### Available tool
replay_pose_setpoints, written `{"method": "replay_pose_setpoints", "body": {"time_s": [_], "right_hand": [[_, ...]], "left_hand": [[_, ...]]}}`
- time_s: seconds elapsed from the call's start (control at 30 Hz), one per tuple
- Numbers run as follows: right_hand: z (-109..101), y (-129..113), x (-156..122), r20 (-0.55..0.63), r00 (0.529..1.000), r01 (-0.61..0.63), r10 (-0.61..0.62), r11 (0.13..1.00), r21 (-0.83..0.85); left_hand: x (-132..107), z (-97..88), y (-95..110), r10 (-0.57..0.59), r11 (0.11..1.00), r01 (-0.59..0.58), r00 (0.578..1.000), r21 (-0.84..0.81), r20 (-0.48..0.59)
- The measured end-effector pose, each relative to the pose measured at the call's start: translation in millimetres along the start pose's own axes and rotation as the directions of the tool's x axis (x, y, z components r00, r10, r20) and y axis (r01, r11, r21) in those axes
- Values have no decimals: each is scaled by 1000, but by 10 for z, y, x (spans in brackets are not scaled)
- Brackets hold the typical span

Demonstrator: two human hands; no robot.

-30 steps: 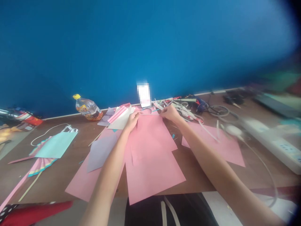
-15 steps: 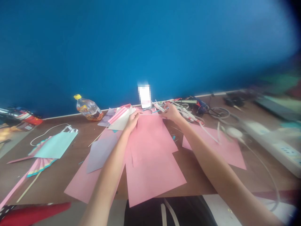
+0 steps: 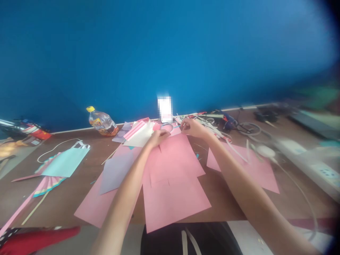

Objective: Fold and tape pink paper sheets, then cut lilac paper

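Observation:
A sheet of pink paper (image 3: 176, 156) lies in the middle of the table, overlapping another pink sheet (image 3: 175, 205) nearer the front edge. At its far edge, the fingers of my left hand (image 3: 159, 136) are closed on the paper. My right hand (image 3: 191, 126) pinches the same far edge a little farther right, thumb and fingers together. Just beyond my left fingertips is a round ring-shaped thing (image 3: 167, 126), perhaps a tape roll. A lavender sheet (image 3: 117, 171) lies left of my left forearm, on more pink paper (image 3: 92, 205).
A bottle with a yellow cap (image 3: 102, 122) leans at the back left. A pale blue paper piece (image 3: 66, 162) lies over a striped folded fan (image 3: 50, 186). Paper scraps (image 3: 209, 124), cables (image 3: 249, 128) and a white power strip (image 3: 316, 166) occupy the right side.
My left hand has moved right along the paper's far edge, closer to my right hand. The far part of the sheet has shifted and now sits slightly askew.

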State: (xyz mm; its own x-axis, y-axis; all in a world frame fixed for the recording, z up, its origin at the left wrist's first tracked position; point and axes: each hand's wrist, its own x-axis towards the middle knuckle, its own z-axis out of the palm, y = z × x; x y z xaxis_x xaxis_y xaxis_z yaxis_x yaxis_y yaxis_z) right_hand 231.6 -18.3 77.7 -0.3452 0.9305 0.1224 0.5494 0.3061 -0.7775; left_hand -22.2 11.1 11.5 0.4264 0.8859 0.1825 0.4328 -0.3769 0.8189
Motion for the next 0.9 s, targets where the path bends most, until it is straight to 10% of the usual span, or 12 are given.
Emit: {"method": "replay_pose_setpoints", "body": {"time_s": [0.9], "right_hand": [[-133,44,-64,32,993,-115,114,992,57]], "left_hand": [[-23,17,258,-19,979,-21,982,202,189]]}}
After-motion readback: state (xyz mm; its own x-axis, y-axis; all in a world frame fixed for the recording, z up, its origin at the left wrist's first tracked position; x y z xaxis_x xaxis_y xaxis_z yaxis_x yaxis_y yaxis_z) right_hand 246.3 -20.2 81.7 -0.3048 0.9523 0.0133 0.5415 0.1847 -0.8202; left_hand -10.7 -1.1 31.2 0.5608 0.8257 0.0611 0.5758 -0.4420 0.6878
